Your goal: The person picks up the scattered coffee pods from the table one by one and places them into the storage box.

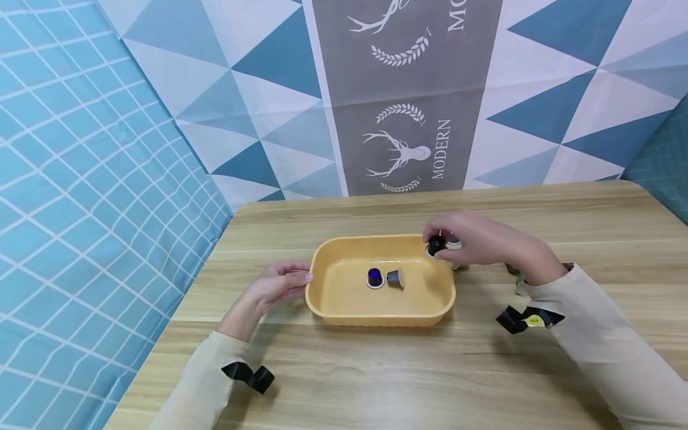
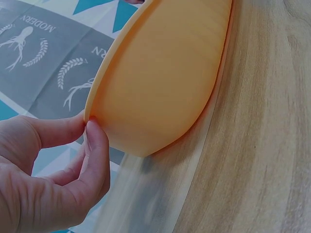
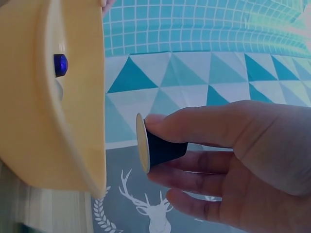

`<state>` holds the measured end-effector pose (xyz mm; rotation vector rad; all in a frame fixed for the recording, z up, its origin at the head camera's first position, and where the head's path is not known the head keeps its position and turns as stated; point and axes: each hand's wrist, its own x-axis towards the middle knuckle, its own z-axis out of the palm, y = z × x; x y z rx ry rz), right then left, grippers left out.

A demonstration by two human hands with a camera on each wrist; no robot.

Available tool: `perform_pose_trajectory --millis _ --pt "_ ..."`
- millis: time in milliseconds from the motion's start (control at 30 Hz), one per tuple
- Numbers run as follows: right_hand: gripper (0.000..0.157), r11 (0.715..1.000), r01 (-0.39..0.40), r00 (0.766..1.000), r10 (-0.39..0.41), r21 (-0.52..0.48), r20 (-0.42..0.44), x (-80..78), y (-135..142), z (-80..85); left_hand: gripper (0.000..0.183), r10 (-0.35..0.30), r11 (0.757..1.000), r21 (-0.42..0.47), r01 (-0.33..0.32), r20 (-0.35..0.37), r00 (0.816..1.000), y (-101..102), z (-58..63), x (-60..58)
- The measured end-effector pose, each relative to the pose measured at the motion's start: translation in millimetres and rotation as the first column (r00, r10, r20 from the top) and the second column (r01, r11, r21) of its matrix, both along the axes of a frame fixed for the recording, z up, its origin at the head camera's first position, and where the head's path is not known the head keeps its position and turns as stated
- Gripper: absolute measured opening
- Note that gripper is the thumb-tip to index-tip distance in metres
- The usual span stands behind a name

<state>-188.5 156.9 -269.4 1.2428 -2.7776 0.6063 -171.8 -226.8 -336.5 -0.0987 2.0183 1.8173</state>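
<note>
Black capsule (image 3: 165, 148) pinched between right fingers (image 3: 197, 181).

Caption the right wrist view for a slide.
Right hand pinches a black coffee capsule near a yellow tray holding a blue capsule.

The 2 sleeved arms come in from the lower corners: the left arm (image 1: 199, 382) slants up and rightward, the right arm (image 1: 618, 352) up and leftward, reaching further forward. The left hand (image 1: 276, 283) pinches at its fingertips (image 2: 98, 141), the wrist (image 1: 236, 319) bare. The right hand (image 1: 478, 236) also pinches, back upward (its palm shows in the right wrist view), with the thumb (image 3: 199, 124) opposite the bent fingers (image 3: 194, 180).
</note>
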Motion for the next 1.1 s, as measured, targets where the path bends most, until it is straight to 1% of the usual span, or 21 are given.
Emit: perform_pose_trajectory --millis 133,333,433,600,767,967,1100 --pt "0.019 1.0 -0.011 1.0 0.011 0.008 0.006 -3.5 -5 2.2 0.039 -0.003 1.0 0.001 0.003 -0.002 1.0 1 -0.6 -0.2" --pt "0.017 0.999 -0.029 0.998 0.027 0.034 0.051 -7.0 -16 6.5 0.039 0.002 1.0 0.0 -0.002 0.0 1.0 1 -0.9 -0.1" --pt "0.017 0.998 -0.058 0.996 0.055 0.034 0.064 -9.5 -20 8.4 0.04 0.001 1.0 -0.006 -0.001 0.004 1.0 1 -0.7 -0.2" --pt "0.017 0.995 -0.094 0.994 0.092 0.027 0.065 -14.5 -27 10.4 0.044 -0.004 1.0 -0.014 0.004 0.006 1.0 1 -0.1 -0.5" --pt "0.016 0.992 -0.116 0.992 0.113 0.049 0.058 -19.3 -34 11.4 0.044 -0.008 1.0 -0.005 0.008 0.003 1.0 1 -0.3 -0.4" --pt "0.017 0.991 -0.114 0.99 0.108 0.073 0.09 -21.6 -42 12.2 0.042 -0.004 1.0 0.004 0.004 0.009 1.0 1 -0.2 0.0" --pt "0.017 0.986 -0.146 0.986 0.139 0.074 0.093 -24.9 -48 11.0 0.043 -0.007 1.0 0.005 0.007 0.009 1.0 1 -0.6 -0.5"
